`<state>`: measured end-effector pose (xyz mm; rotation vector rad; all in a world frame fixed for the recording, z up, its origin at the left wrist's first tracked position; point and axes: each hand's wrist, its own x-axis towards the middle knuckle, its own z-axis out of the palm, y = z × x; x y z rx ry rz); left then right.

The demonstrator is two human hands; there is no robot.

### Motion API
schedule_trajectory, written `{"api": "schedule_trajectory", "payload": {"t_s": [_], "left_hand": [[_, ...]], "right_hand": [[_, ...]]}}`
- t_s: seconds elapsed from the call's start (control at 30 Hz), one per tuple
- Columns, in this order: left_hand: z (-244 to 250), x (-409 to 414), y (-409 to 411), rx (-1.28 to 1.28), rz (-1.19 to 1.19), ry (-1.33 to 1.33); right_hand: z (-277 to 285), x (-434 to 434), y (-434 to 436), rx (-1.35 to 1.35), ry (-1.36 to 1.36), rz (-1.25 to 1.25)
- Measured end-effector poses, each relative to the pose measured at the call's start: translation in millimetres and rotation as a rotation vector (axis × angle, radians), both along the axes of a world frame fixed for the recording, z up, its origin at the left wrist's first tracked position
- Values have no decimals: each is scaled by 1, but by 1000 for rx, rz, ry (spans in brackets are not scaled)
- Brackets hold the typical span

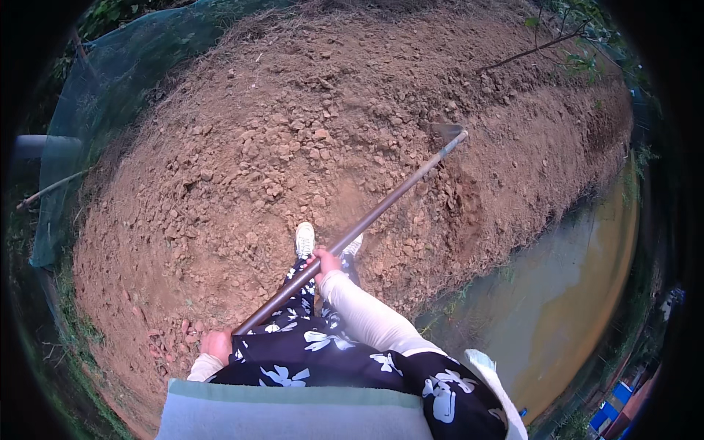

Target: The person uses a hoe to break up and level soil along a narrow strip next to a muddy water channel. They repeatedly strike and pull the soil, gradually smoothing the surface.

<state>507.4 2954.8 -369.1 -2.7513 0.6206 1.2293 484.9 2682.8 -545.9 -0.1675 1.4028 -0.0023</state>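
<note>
A hoe with a long brown wooden handle [352, 234] slants from my lap up to the right. My left hand [216, 345] is closed around its butt end, low beside my thigh. Farther up the handle, my right hand [327, 264] grips it just in front of my white shoes. The hoe's metal blade [446, 130] lies at the far end, against broken brown soil [324, 143]. Its lower edge is hard to make out among the clods. Dug, darker earth [462, 212] shows to the right of the handle.
Muddy water [555, 297] borders the soil bank on the right. Green netting [126, 82] runs along the left. A bare branch [533, 50] juts in at the upper right. Reddish lumps [165, 344] lie on the ground near my left hand.
</note>
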Motion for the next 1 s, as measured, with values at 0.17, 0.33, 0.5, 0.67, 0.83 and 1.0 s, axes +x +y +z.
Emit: {"api": "schedule_trajectory", "payload": {"t_s": [0.17,0.33,0.5,0.67,0.83,1.0], "left_hand": [[-6,-10,15,-40,-24,-68],[-58,-19,13,-119,31,133],[8,25,-71,-148,26,121],[63,27,-15,7,-63,37],[99,43,7,37,-61,-32],[109,76,-27,33,-209,-156]], "right_hand": [[11,-14,3,94,-27,9],[39,-6,-53,-49,-96,0],[37,15,-100,-154,-85,-58],[34,19,-6,4,-52,-25],[70,23,21,125,-181,9],[50,39,-4,180,-293,-95]]}}
